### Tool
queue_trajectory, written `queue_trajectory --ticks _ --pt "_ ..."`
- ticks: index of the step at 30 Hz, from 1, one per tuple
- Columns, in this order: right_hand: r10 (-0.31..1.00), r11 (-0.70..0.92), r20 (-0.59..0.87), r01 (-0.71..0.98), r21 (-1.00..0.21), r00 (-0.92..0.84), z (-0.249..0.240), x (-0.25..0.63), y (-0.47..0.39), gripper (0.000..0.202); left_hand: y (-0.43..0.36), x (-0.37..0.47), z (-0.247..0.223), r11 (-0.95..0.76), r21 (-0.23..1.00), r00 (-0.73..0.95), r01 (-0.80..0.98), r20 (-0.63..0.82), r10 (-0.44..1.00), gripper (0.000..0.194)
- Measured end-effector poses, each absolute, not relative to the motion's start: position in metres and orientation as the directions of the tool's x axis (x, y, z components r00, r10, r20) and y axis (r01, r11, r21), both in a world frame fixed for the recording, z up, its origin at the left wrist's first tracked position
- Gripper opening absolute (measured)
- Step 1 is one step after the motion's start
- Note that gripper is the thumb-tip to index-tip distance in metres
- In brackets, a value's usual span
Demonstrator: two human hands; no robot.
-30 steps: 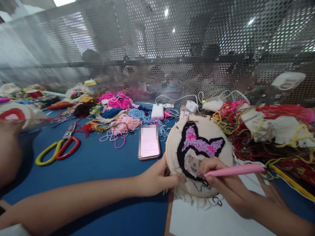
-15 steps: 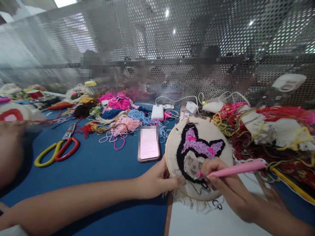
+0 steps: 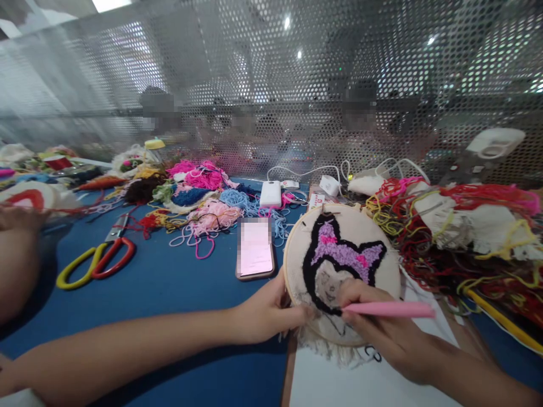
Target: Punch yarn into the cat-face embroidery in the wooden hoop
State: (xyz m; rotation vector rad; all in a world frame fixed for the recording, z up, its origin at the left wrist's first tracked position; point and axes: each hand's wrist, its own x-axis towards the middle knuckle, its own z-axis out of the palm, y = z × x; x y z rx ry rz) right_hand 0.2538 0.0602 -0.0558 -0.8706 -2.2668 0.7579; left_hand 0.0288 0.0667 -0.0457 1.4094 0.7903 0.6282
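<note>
A round embroidery hoop (image 3: 382,226) holds cream cloth with a black-outlined shape filled with purple and pink yarn loops. My left hand (image 3: 269,311) grips its left lower rim, thumb on the front, the other fingers partly hidden behind. In my right hand (image 3: 375,319) is a pink pen-like tool (image 3: 394,309), its handle pointing right and its tip hidden at the fingers, over the lower part of the design. Under the hoop lies a white sheet (image 3: 339,381) with black marks near the frayed cloth edge.
Left of the hoop are a phone (image 3: 256,249) and scissors (image 3: 97,264) with yellow and red handles on the blue table (image 3: 178,294). Yarn heaps (image 3: 206,175) line the back, with more yarn (image 3: 428,254) at right. Another person's arm (image 3: 19,260) is at far left.
My right hand and the pink tool have shifted slightly left and down across the hoop, and the handle now lies nearly level. My left hand keeps its grip.
</note>
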Motion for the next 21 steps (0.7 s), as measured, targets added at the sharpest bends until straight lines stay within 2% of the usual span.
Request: queue_trajectory --ticks 4,7,15,21 --pt "0.6 0.784 0.393 0.415 -0.461 -0.697 -0.06 0.246 0.063 0.006 0.067 0.029 -0.046 0.054 0.997 0.596 0.056 -0.077 0.799 0.057" --pt "0.604 0.786 0.381 0.445 -0.429 -0.7 -0.065 0.246 0.064 0.005 0.066 0.029 -0.047 0.055 0.996 0.601 0.069 -0.086 0.795 0.058" --pt "0.669 0.714 0.378 0.413 -0.566 -0.64 -0.057 0.245 0.059 0.006 0.066 0.03 -0.046 0.043 0.997 0.602 0.065 -0.074 0.795 0.053" --pt "0.793 0.542 0.349 0.317 -0.778 -0.499 -0.057 0.251 0.058 0.009 0.067 0.028 -0.049 0.062 0.993 0.611 0.1 -0.11 0.784 0.053"
